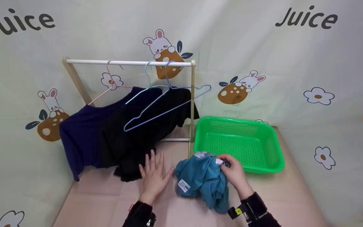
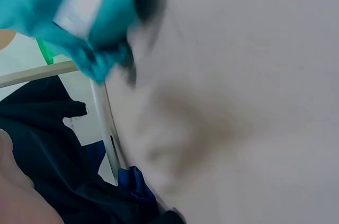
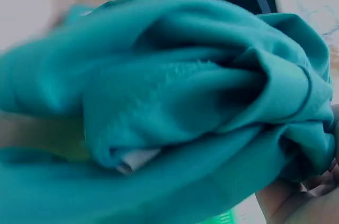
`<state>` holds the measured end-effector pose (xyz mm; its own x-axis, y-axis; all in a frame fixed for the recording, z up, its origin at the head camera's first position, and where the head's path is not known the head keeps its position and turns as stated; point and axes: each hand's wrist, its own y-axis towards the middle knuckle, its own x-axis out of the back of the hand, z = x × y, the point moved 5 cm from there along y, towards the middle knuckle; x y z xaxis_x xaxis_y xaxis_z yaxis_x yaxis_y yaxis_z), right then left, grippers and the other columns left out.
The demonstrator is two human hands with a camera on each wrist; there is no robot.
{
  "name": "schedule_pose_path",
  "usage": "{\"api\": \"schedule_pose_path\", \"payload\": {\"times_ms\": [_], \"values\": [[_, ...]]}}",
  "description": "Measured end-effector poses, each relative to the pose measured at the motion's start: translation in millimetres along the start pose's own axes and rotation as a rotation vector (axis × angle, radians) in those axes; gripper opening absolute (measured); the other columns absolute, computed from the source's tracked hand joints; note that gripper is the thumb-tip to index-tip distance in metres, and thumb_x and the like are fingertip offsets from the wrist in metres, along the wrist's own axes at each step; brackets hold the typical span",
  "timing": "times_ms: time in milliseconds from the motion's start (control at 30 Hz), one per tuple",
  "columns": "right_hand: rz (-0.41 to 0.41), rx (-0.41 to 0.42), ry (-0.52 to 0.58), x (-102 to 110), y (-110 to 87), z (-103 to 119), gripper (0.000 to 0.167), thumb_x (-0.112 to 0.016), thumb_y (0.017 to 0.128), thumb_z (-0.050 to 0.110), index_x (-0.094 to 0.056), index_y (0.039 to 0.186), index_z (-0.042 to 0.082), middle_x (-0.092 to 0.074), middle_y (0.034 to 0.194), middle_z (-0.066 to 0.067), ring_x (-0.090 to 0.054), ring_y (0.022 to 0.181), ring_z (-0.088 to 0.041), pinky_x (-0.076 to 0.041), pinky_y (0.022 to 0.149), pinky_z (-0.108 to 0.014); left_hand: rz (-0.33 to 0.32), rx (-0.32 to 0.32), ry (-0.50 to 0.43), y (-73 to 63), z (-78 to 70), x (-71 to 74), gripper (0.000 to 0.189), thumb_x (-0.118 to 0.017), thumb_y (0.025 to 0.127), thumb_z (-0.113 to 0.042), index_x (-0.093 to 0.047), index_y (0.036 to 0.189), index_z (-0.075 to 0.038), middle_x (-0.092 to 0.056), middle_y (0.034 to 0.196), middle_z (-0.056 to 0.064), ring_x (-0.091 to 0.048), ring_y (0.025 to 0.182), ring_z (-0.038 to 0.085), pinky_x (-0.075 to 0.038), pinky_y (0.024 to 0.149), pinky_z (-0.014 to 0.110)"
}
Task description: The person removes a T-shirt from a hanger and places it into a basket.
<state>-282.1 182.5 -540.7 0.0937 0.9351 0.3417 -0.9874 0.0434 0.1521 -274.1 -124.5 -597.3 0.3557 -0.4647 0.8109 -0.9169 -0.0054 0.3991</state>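
Observation:
A bunched teal garment (image 1: 200,179) with a white label hangs from my right hand (image 1: 234,171), whose thumb and fingers pinch its upper edge. Its folds fill most of the right wrist view, with fingers (image 3: 312,192) at the lower right. My left hand (image 1: 153,178) has its fingers spread, left of the teal garment and close to the hem of a black garment (image 1: 143,126). The left hand holds nothing. In the left wrist view the teal garment (image 2: 100,12) appears at the top left, its label blurred.
A small rack (image 1: 131,62) carries a pink hanger (image 1: 110,75), a mint hanger (image 1: 148,75) and a blue hanger (image 1: 156,117). A navy garment (image 1: 80,132) hangs beside the black one. Behind my right hand stands a green basket (image 1: 277,151). A printed curtain (image 1: 295,63) backs the table (image 1: 96,201).

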Motion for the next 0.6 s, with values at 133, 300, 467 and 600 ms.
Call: {"api": "schedule_pose_path", "payload": {"times_ms": [133,300,467,600], "values": [[-0.063,0.028,0.127,25,8.8,33,0.028,-0.057,0.085,-0.013,-0.066,0.111,-0.007,-0.067,0.111,-0.014,-0.059,0.106,-0.022,-0.043,0.094,-0.033,-0.009,0.001,0.015,-4.5,2.2,7.3,0.079,-0.061,0.091,-0.054,-0.037,0.153,-0.013,-0.019,0.160,0.022,-0.015,0.145,0.048,-0.011,0.105,0.074],[-0.227,0.083,0.342,70,16.0,70,0.024,-0.055,0.089,-0.013,-0.065,0.110,-0.008,-0.065,0.102,-0.002,-0.056,0.095,-0.012,-0.044,0.084,-0.023,-0.020,0.016,0.017,-9.2,7.6,14.9,0.079,-0.060,0.091,-0.055,-0.036,0.154,-0.013,-0.020,0.160,0.023,-0.016,0.144,0.048,-0.014,0.104,0.074],[-0.424,0.164,0.543,113,24.2,93,0.030,-0.052,0.089,-0.018,-0.068,0.102,0.003,-0.063,0.102,-0.004,-0.054,0.100,-0.018,-0.047,0.082,-0.022,-0.035,0.032,0.004,-11.9,12.4,21.2,0.079,-0.062,0.091,-0.054,-0.037,0.153,-0.011,-0.022,0.159,0.025,-0.018,0.143,0.050,-0.015,0.103,0.075],[-0.498,0.146,0.542,135,36.3,87,0.025,-0.053,0.094,-0.012,-0.066,0.107,0.004,-0.059,0.111,-0.008,-0.050,0.110,-0.022,-0.048,0.088,-0.022,-0.019,0.051,-0.027,-14.5,14.3,24.1,0.079,-0.062,0.091,-0.052,-0.035,0.154,-0.012,-0.019,0.160,0.024,-0.014,0.144,0.049,-0.011,0.105,0.074]]}}
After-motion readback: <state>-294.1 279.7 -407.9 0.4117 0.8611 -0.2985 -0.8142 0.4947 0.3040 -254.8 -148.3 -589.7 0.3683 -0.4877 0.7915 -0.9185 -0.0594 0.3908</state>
